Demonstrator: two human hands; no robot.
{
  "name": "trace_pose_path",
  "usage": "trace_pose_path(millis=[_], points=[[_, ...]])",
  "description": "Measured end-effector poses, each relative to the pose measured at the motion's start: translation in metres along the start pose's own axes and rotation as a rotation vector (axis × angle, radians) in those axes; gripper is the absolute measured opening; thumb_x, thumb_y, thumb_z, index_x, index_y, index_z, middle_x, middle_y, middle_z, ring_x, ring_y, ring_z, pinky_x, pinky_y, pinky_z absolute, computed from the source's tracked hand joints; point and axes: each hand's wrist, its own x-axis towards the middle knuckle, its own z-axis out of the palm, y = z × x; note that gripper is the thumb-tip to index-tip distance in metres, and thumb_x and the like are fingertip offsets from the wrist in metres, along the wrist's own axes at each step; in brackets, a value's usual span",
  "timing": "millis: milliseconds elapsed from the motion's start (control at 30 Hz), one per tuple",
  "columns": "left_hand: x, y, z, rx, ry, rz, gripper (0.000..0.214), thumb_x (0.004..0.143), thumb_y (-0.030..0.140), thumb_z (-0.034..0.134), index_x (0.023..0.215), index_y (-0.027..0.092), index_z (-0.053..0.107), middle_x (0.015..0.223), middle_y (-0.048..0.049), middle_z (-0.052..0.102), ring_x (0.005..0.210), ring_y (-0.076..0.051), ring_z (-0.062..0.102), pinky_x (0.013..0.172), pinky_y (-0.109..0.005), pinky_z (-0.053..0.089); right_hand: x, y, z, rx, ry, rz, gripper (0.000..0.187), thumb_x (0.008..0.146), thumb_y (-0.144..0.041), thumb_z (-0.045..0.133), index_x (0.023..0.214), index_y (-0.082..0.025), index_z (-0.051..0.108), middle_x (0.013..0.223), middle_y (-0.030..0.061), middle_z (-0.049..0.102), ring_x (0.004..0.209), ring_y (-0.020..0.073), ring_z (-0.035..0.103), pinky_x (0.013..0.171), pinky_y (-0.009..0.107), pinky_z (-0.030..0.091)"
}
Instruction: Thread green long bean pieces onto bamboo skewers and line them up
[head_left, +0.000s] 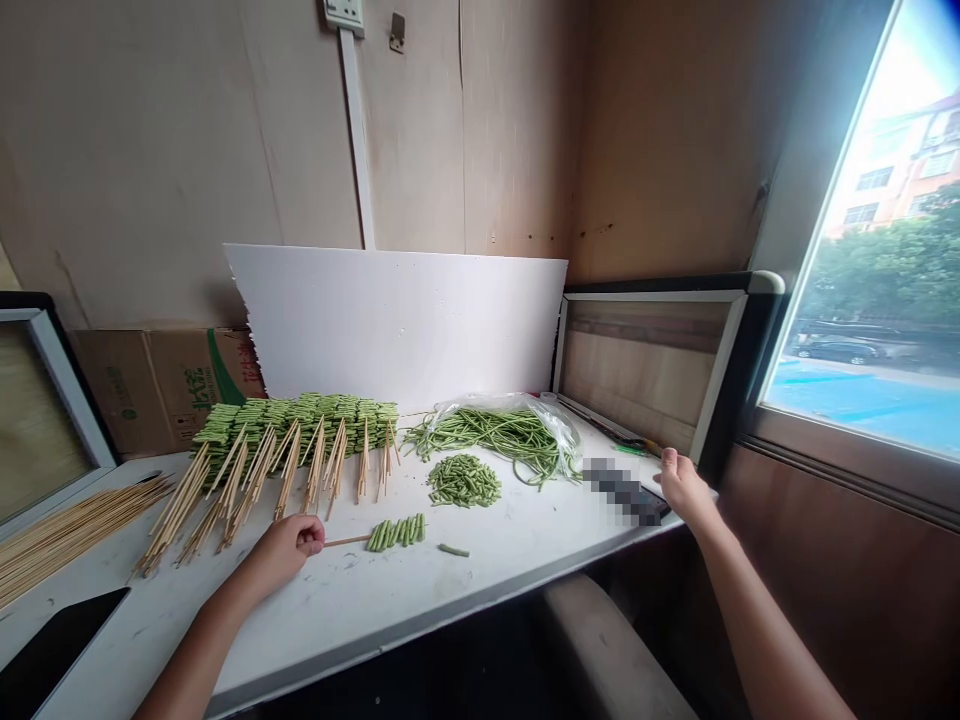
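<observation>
My left hand (281,552) rests on the white table (352,610), pinching the bare end of a bamboo skewer (346,541) threaded with short green bean pieces (396,532). One loose bean piece (454,550) lies just right of it. My right hand (684,488) reaches to the table's right edge and lies on a dark blurred object (622,490); its fingers are partly hidden. Behind the skewer sit a small heap of cut bean pieces (463,480) and a clear plastic bag of long green beans (502,430).
Several finished bean skewers (292,440) lie in rows at the back left. A bundle of bare bamboo sticks (67,530) lies far left, near a dark flat slab (52,650). A white board (397,320) leans on the wall beside a cardboard box (165,385). A window (885,300) is at right.
</observation>
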Motion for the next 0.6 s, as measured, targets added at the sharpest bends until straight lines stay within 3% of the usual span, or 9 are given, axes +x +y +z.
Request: trace_pose_path(millis=[100,333,600], points=[[0.001,-0.002,0.001,0.034,0.0,0.007,0.015,0.081,0.031,0.053,0.077,0.02,0.062,0.074,-0.004,0.061,0.072,-0.022,0.058,0.067,-0.028,0.04,-0.005,0.004,-0.005,0.084,-0.028,0.047,0.079,0.104,-0.061,0.016,0.139,-0.001,0.051,0.096,0.0218,0.075,0.116,0.0394,0.066,0.101,0.049,0.046],[0.005,-0.004,0.002,0.056,0.004,0.023,0.014,0.077,0.03,0.053,0.074,0.019,0.062,0.073,-0.0037,0.062,0.073,-0.022,0.058,0.068,-0.027,0.041,-0.021,-0.016,0.006,0.147,-0.083,0.0,0.073,0.104,-0.059,0.015,0.136,-0.006,0.053,0.106,0.0235,0.074,0.112,0.0377,0.066,0.1,0.047,0.045],[0.01,-0.018,0.005,0.113,0.02,0.042,0.017,0.079,0.032,0.053,0.073,0.02,0.062,0.067,-0.0018,0.058,0.068,-0.021,0.056,0.064,-0.026,0.038,-0.024,-0.016,0.007,0.171,-0.096,-0.012,0.068,0.105,-0.055,0.017,0.134,-0.006,0.054,0.108,0.0239,0.075,0.111,0.036,0.067,0.099,0.044,0.045]])
